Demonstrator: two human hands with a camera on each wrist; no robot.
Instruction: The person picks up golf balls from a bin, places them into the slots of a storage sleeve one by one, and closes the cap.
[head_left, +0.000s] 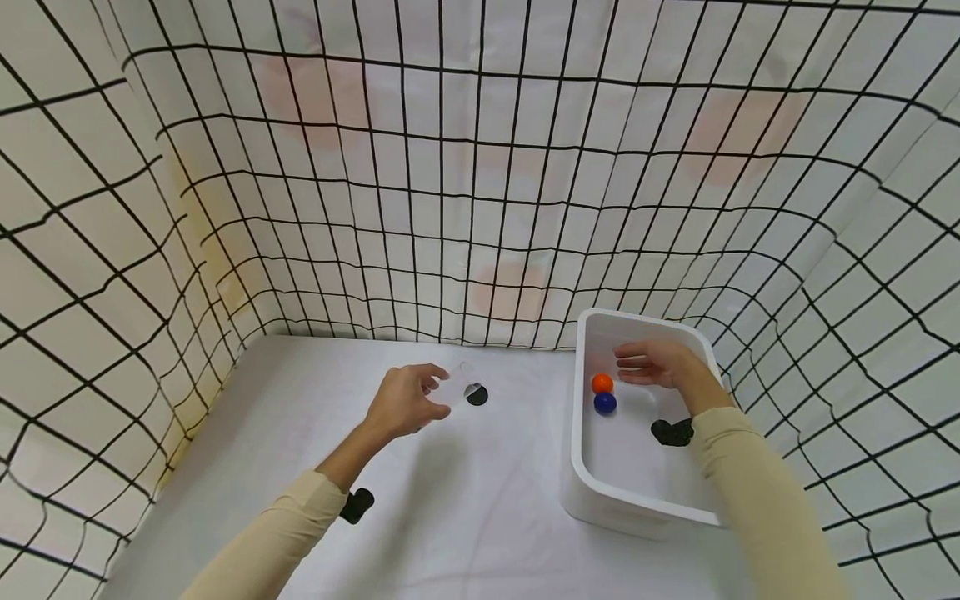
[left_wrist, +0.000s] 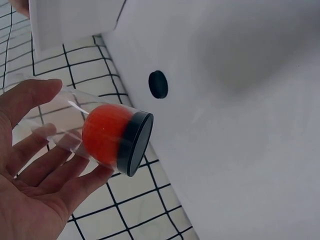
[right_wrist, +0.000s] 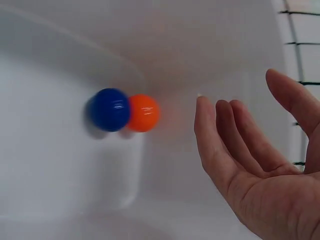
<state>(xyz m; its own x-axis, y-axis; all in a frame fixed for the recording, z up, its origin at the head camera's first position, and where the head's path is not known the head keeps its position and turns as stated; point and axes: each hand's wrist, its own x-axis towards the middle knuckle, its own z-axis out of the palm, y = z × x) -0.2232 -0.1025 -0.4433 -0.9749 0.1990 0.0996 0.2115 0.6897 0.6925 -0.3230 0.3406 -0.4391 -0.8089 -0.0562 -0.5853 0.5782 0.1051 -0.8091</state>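
My left hand (head_left: 405,400) holds a clear plastic tube (left_wrist: 70,102) above the white table, thumb on one side and fingers curled round the other. An orange-red ball (left_wrist: 105,134) sits inside the tube against its black end cap (left_wrist: 135,144). In the head view the tube is barely visible and its ball cannot be made out. A separate black cap (left_wrist: 158,84) lies on the table. Inside the white bin my right hand (head_left: 656,364) has its fingers extended and holds nothing. Near it are an orange ball (right_wrist: 144,113) and a blue ball (right_wrist: 110,110), apart from the fingers.
The white bin (head_left: 576,417) stands at the right of the white table (head_left: 480,517). Black grid netting (head_left: 442,208) encloses the back and both sides, close behind the bin. Small dark devices (head_left: 357,506) show at both wrists.
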